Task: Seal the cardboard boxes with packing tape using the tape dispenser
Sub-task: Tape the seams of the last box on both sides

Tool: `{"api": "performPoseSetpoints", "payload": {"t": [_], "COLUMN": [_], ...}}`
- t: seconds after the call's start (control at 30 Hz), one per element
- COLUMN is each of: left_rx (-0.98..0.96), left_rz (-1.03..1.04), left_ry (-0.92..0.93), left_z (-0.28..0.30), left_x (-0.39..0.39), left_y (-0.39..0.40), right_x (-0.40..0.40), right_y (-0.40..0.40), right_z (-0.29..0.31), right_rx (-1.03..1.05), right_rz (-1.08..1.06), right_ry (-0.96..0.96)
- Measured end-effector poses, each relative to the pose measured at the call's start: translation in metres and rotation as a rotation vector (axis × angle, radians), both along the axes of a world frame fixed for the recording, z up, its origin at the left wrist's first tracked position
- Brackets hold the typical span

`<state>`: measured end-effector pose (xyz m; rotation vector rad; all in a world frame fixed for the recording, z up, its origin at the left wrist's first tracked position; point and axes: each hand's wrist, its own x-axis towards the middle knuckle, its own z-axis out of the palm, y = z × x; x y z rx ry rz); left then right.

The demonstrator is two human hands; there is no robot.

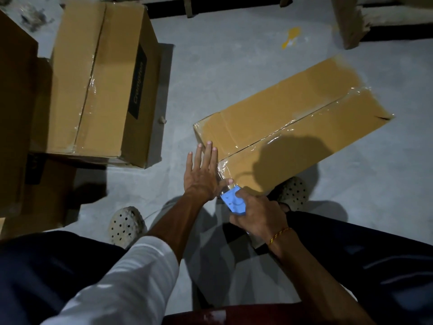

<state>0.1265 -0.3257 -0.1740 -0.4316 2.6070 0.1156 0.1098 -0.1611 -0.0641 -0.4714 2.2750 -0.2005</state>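
A long cardboard box (281, 109) lies on the grey floor in front of me, with clear tape running along its centre seam down over the near end. My left hand (202, 174) lies flat against that near end, fingers straight, thumb pressing the tape at the corner. My right hand (255, 213) grips a blue tape dispenser (232, 202) just below the box's near edge, with tape stretched from it up to the seam.
A second taped cardboard box (100, 78) with a black label stands to the left. More cartons (16, 109) are stacked at the far left. My two feet in perforated clogs (126, 226) rest on the floor beside the box. A cardboard piece (349, 22) stands top right.
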Motion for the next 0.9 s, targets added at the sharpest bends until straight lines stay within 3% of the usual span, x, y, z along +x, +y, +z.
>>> {"api": "performPoseSetpoints", "payload": {"t": [0.3,0.9], "left_rx": [-0.018,-0.043], "left_rz": [0.011,0.029], "left_ry": [-0.035,-0.009], "left_z": [0.003,0.009], "left_x": [-0.004,-0.003], "left_y": [0.002,0.010], "right_x": [0.007,0.020], "right_y": [0.030,0.012], "right_z": [0.000,-0.004], "right_rx": [0.088,0.054], "right_rz": [0.017,0.003], "right_ry": [-0.115,-0.024]}}
